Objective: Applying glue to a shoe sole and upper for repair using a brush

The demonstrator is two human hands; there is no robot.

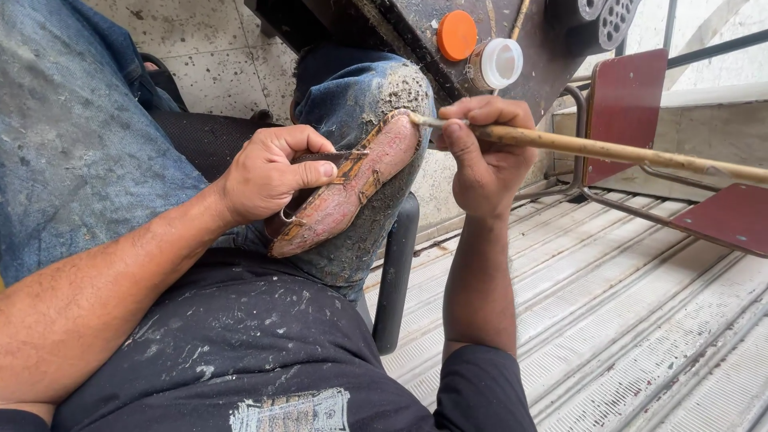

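A reddish-brown shoe sole (352, 188) with tan straps rests upside down on my raised, glue-stained denim knee (360, 88). My left hand (268, 172) grips the sole along its left edge, thumb pressed on the strap side. My right hand (484, 148) is closed around a long wooden-handled brush (608, 150). The brush tip touches the toe end of the sole, and the handle runs off to the right.
On a dark worktop (552, 48) beyond the knee stand an open white jar (496, 64) and an orange lid (457, 34). A red metal-framed chair (632, 104) stands right, over a ribbed metal shutter (624, 320). A black chair arm (396, 272) is below the knee.
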